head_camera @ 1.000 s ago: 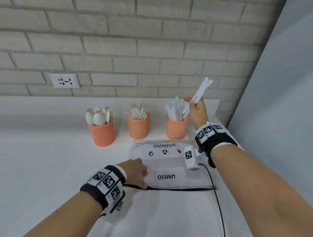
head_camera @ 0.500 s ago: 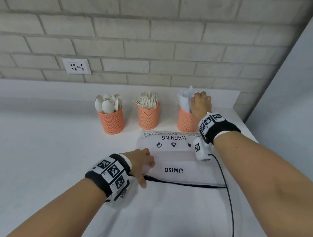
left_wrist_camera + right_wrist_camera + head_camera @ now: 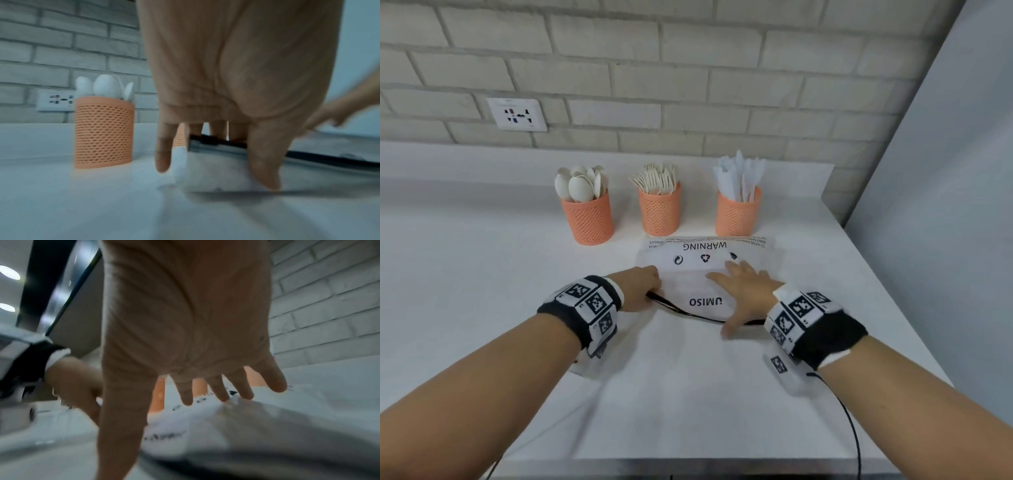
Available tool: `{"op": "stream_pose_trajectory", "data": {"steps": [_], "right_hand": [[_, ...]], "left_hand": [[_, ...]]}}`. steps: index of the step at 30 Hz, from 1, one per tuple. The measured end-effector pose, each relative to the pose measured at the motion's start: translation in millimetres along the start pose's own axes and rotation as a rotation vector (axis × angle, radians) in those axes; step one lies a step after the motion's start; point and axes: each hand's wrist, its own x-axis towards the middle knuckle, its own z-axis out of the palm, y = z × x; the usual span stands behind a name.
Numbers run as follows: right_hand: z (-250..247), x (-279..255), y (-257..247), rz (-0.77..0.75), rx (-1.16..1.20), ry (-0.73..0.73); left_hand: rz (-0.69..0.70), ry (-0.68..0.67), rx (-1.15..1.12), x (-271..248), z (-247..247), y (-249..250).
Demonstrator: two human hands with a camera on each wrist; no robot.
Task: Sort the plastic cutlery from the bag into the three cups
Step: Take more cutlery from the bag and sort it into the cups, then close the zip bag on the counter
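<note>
Back from the knife cup onto the bag, right hand released and spread; left hand pinching bag's corner; sorting seemingly finished.

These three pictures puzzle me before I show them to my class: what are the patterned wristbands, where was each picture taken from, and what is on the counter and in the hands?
No machine here: a person wears a head camera and one camera on each black wristband with checkered markers. The wide picture is the head view; the two close ones look along each hand. On the white counter stand three orange mesh cups: white plastic spoons, forks, knives. In front lies a clear plastic bag with a black zip strip. The left hand grips the bag's corner at the zip; the right hand, fingers spread, is flat over the bag, holding nothing.
</note>
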Motion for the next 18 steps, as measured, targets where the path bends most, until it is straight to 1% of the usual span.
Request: {"op": "stream_pose_trajectory", "data": {"steps": [1,3,5,8,9,10,11,13,14,16,18], "right_hand": [[6,-4,3,0.021,-0.011,-0.026],[12,-8,9,0.040,0.001,-0.025],[13,-9,18,0.010,0.080,0.016],[1,-12,33,-0.057,0.231,0.079],[-5,-12,38,-0.068,0.285,0.079],[-10,-10,42,-0.064,0.358,0.080],[-13,-7,46,-0.047,0.445,0.087],[-13,4,49,0.028,0.584,0.115],[-11,11,48,0.061,0.627,0.138],[-5,24,45,0.078,0.646,0.143],[0,34,44,0.092,0.555,0.106]], "left_hand": [[-0.008,-0.003,-0.043,-2,-3,-6],[-0.023,0.015,-0.199,-11,-10,-19],[-0.058,0.048,-0.412,-20,-13,-32],[-0.172,0.108,-0.828,-29,-10,-47],[-0.216,0.127,-0.906,-29,-9,-50],[-0.264,0.147,-0.922,-27,-8,-52],[-0.310,0.176,-0.886,-24,-7,-54],[-0.399,0.237,-0.716,-15,-6,-52],[-0.441,0.247,-0.620,-11,-5,-49],[-0.494,0.219,-0.451,-4,-1,-42],[-0.517,0.181,-0.339,3,0,-36]]}}
